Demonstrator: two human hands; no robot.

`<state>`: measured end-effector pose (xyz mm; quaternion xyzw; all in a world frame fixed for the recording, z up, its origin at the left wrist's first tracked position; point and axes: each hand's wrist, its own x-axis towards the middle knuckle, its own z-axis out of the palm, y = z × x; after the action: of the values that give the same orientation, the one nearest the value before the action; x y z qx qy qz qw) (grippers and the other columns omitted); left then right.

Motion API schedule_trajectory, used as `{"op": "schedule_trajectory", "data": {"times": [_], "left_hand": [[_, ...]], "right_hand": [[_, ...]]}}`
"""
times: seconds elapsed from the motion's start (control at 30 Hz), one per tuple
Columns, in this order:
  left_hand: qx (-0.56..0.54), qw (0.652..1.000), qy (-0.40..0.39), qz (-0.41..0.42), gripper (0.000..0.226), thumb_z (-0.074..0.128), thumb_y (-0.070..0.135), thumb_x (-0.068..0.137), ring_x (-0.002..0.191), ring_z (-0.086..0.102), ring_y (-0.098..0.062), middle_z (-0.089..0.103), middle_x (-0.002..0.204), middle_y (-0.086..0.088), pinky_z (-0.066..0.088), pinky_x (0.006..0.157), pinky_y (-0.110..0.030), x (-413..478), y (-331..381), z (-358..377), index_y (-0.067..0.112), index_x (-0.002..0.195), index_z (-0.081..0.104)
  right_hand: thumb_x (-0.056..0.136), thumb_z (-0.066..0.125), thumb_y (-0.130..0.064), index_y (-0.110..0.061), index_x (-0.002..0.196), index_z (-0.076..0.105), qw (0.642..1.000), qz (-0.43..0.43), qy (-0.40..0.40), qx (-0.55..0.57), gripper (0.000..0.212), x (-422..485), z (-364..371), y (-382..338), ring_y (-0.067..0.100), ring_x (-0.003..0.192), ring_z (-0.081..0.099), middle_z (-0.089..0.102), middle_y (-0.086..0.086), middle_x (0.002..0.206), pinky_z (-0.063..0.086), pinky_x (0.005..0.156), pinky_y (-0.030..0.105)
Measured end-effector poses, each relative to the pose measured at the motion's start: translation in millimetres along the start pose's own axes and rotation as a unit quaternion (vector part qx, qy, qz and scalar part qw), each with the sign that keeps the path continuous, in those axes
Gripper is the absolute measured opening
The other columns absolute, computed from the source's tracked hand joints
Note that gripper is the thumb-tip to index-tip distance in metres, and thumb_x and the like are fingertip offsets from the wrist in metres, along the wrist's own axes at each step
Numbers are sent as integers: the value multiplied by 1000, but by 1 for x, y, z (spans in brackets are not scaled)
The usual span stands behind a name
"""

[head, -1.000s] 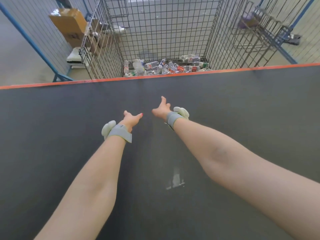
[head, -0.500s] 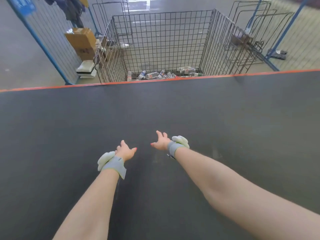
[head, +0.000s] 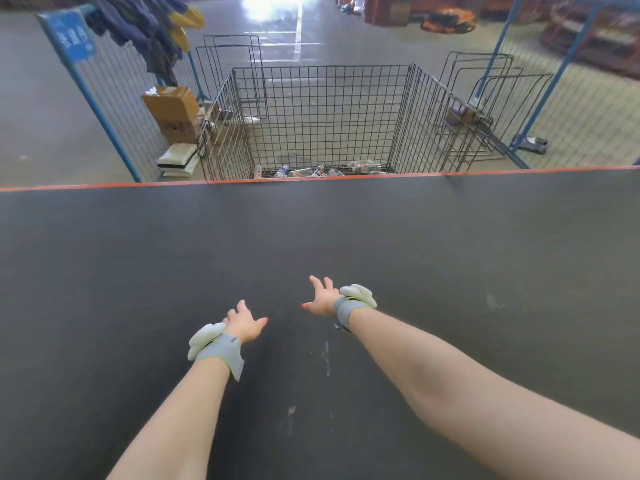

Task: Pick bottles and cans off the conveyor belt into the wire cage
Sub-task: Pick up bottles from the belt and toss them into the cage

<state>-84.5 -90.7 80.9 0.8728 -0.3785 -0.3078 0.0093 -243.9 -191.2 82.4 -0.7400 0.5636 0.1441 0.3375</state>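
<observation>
The dark conveyor belt (head: 450, 254) fills the lower view, with an orange far edge. Beyond that edge stands the wire cage (head: 325, 109), and several plastic bottles (head: 311, 171) lie on its floor. My left hand (head: 244, 323) and my right hand (head: 322, 296) reach forward over the middle of the belt, fingers spread and holding nothing. Both wrists wear grey bands with white pads. No bottle or can shows on the belt.
A blue-framed mesh fence (head: 104, 109) with a blue sign stands left of the cage, with cardboard boxes (head: 173, 112) and white bags beside it. Empty wire frames (head: 485, 109) and another blue post stand to the right. Concrete floor lies beyond.
Both hands have drawn back from the far edge towards me and sit lower in view. The view has tilted up, showing more of the cage and the floor behind it.
</observation>
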Motion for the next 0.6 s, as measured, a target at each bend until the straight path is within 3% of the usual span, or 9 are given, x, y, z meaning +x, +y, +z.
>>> {"op": "schedule_trajectory", "data": {"times": [0.37,0.6], "left_hand": [[3,999,32,13,82,49,45,94,142,21,-37,18,153,-21,18,117,-39,-9,-11,-5,7,152,4],[20,999,32,3,85,47,48,94,147,6,-32,5,157,-19,10,120,-40,-14,-31,3,10,152,-2]], "right_hand": [[96,50,-44,-31,154,-3,1000,3,14,-10,80,-30,-5,7,36,146,13,-12,5,161,16,119,46],[92,52,-52,-37,153,-6,1000,0,6,-15,86,-33,17,-1,37,148,4,-22,0,159,13,119,46]]}}
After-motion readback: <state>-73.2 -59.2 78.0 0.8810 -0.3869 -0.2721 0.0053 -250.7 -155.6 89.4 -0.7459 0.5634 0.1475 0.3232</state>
